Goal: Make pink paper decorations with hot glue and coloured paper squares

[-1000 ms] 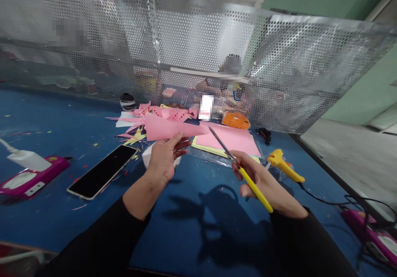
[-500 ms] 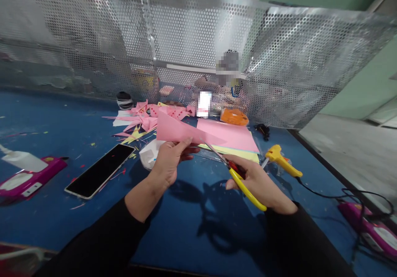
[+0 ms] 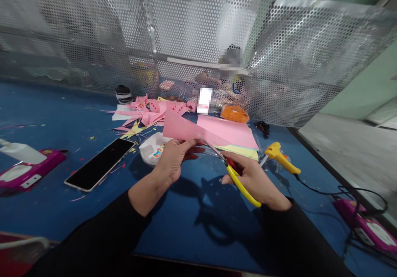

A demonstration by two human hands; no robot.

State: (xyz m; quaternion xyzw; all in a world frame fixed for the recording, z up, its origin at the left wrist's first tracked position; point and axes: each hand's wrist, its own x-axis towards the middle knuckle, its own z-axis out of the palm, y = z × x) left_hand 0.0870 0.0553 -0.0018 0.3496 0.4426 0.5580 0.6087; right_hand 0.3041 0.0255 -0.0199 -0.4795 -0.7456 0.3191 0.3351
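Observation:
My left hand (image 3: 173,157) is closed on a folded pink sheet of paper (image 3: 180,127), pinching its lower edge between thumb and fingers. The sheet stands up from the hand and narrows toward the right. Scissors with yellow handles (image 3: 242,186) are in my right hand (image 3: 248,173), their blades pointing up and left at the paper's lower edge, close to my left thumb. Whether the blades are fully together is hard to make out. Behind the hands lies a stack of pink and yellow paper (image 3: 229,130). A white bowl (image 3: 149,150) with small colourful bits sits just beyond my left wrist.
Left are a phone (image 3: 101,164) and a magenta power strip (image 3: 34,171). Pink cut paper pieces (image 3: 151,109) lie at the back, near an orange packet (image 3: 235,114). A yellow glue gun (image 3: 282,159) with a cord lies right, another magenta strip (image 3: 366,225) beyond. Perforated metal panels (image 3: 198,32) border the back.
The paper and my left hand have shifted slightly right, while the scissors have moved a little left, bringing them closer together. More of the white bowl shows now.

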